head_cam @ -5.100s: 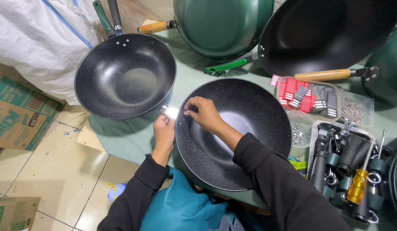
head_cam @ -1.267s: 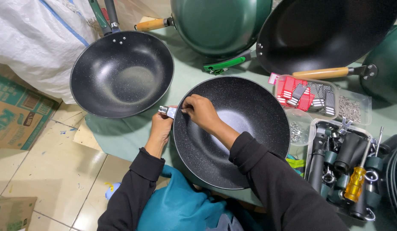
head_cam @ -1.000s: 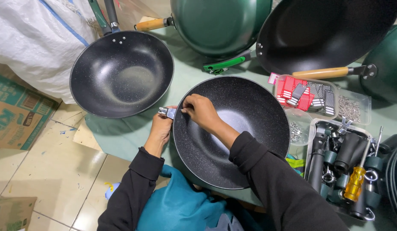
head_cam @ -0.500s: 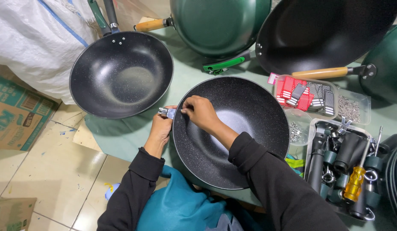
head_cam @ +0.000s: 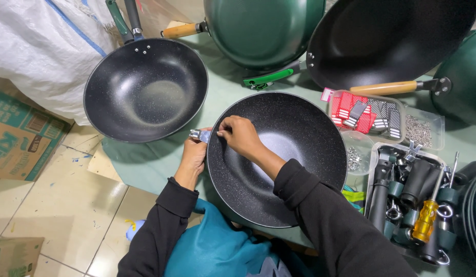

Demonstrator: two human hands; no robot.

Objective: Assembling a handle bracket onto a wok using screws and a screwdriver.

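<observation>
Pale green cloth covers the tabletop [head_cam: 161,164], with beige floor tiles and cardboard boxes [head_cam: 17,149] below to the left and a white woven sack [head_cam: 48,56] behind. At the centre lies a round wok [head_cam: 294,169] without a handle, its inside black with a fine pale speckle and a dull sheen. The left hand [head_cam: 196,154] is curled outside the near-left rim, fingers closed on a small shiny metal bracket [head_cam: 201,135] pressed against the rim. The right hand [head_cam: 240,136] reaches over the rim from inside, its fingertips pinched together at the same spot just beside the bracket; whether they grip anything small I cannot tell. Both sleeves are black. A second speckled black wok [head_cam: 145,90] with a dark handle sits to the left, apart from the first. Further back stand green-bodied pans [head_cam: 263,31] with wooden handles. To the right, clear plastic trays [head_cam: 381,110] hold red and grey tags, tiny silvery fasteners, dark handles and a yellow-handled screwdriver [head_cam: 426,220].
</observation>
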